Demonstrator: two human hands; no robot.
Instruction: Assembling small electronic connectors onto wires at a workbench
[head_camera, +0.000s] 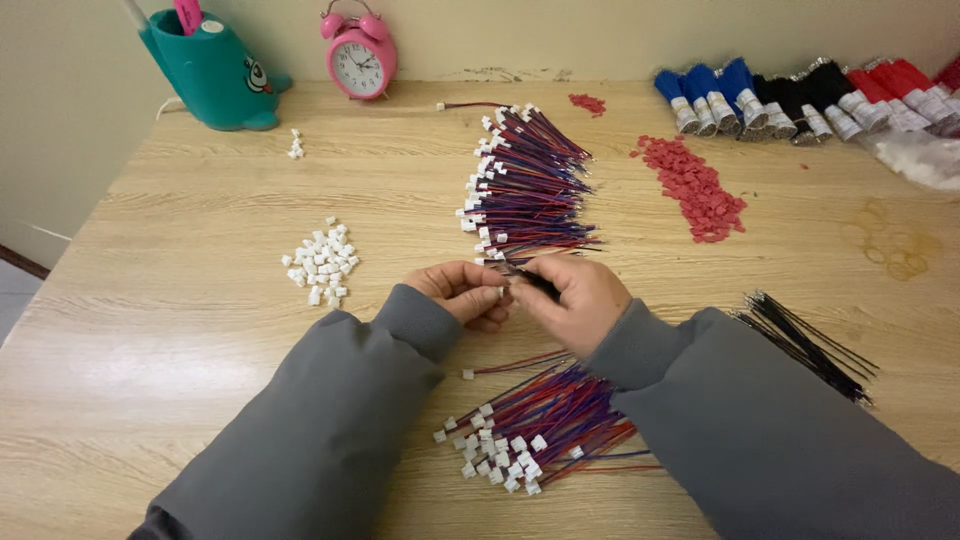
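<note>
— What is going on at the worktop (180, 300)?

— A person in grey sleeves holds both hands together at the middle. The left hand (462, 293) pinches a small white connector housing (497, 292) between thumb and fingers; the right hand (575, 298) grips a thin dark wire (540, 284) whose end meets that housing.

— So which step is this?

— By my reading, the seating of a wire end into the plastic housing, one piece among many.

— Where are the rest?

— A fan of finished red-and-blue leads (525, 190) lies just beyond the hands, a second bundle (545, 425) between the forearms. Loose white housings (322, 262) sit to the left, red housings (692, 188) to the right, black wires (805, 345) beside the right sleeve.

— What does the next move ask for?

— I would say a straight, steady push along the slot, the left fingers holding the housing square. Whether the wire has gone fully in cannot be told from here.
</note>
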